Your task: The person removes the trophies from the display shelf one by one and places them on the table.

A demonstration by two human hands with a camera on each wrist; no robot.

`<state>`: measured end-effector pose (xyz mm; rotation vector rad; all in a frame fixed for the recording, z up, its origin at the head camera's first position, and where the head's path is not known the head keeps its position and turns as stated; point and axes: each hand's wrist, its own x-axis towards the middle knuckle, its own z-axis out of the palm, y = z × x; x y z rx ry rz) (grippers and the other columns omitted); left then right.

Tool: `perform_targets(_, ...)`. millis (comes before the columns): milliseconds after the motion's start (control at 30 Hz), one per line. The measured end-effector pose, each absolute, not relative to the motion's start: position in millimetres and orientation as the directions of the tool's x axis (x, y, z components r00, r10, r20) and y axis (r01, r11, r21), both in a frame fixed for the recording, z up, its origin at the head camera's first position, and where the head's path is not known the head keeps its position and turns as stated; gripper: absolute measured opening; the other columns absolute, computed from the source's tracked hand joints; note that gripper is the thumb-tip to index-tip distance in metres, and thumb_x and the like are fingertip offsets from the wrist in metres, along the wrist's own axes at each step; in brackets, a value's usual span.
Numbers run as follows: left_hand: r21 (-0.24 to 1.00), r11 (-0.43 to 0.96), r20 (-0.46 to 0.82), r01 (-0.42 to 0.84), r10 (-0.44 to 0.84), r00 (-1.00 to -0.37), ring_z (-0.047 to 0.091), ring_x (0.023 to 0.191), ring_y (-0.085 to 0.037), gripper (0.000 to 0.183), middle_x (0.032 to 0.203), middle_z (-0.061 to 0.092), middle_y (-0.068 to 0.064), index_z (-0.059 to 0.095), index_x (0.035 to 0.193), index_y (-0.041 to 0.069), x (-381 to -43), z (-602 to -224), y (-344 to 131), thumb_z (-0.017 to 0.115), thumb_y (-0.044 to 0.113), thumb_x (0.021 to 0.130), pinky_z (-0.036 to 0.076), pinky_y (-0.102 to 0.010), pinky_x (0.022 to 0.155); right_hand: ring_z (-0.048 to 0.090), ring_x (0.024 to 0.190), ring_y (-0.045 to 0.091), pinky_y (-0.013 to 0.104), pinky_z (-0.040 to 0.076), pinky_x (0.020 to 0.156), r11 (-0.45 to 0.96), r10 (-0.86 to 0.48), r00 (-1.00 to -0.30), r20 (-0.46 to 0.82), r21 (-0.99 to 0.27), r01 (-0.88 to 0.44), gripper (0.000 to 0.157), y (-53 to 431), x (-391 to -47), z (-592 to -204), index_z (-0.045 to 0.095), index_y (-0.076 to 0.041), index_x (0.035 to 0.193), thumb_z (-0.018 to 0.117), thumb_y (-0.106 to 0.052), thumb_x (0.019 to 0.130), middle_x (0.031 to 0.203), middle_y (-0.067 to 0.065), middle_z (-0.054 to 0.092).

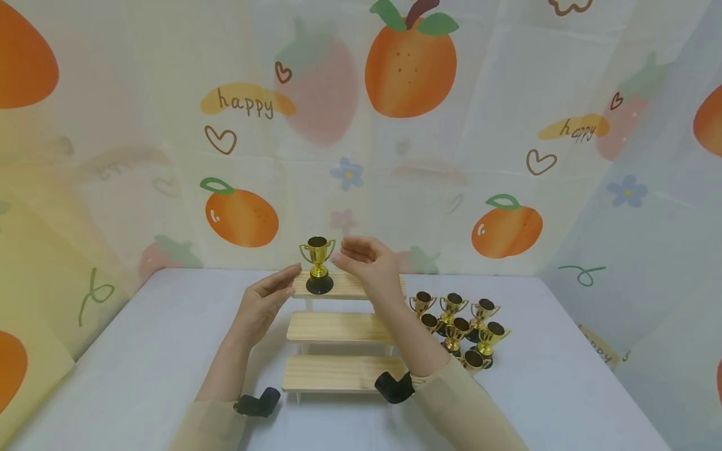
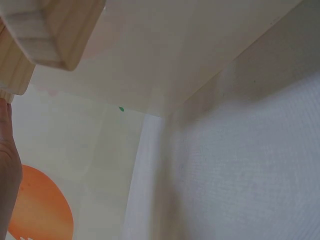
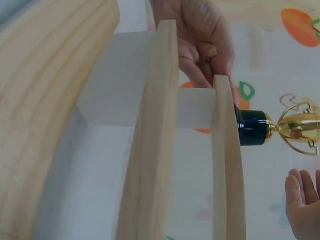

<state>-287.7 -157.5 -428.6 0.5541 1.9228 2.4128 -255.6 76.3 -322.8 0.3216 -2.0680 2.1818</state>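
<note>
A small gold trophy cup (image 1: pixel 318 254) with two handles and a black base stands upright near the left end of the top wooden tier (image 1: pixel 350 286) of a three-step display stand. My left hand (image 1: pixel 262 305) is at that tier's left end, its fingertips against the board's edge; the right wrist view also shows this left hand (image 3: pixel 202 35) beside the trophy's black base (image 3: pixel 252 127). To the trophy's right, my right hand (image 1: pixel 375 269) is raised above the tier with fingers loosely bent and a gap to the cup. Nothing lies between the right hand's fingers (image 3: pixel 294 187).
Several similar gold trophies (image 1: pixel 459 329) stand grouped on the white tabletop (image 1: pixel 536 388), right of the stand. The middle tier (image 1: pixel 338 327) and bottom tier (image 1: pixel 333 373) step down toward me. A fruit-printed curtain (image 1: pixel 372 188) hangs behind the table.
</note>
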Motion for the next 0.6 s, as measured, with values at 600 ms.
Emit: perform_targets(600, 0.945, -0.228, 0.286, 0.233, 0.237, -0.929, 0.055, 0.125, 0.006, 0.048, 0.128, 0.064, 0.021, 0.044, 0.142, -0.008, -288, -428, -157, 0.057, 0.000, 0.096, 0.044, -0.014, 0.110, 0.065, 0.111, 0.018, 0.035, 0.055, 0.105, 0.002, -0.139, -0.970, 0.198, -0.980, -0.200, 0.045, 58, -273, -320, 0.065, -0.014, 0.125, 0.079, -0.018, 0.083, 0.125, 0.008, 0.066)
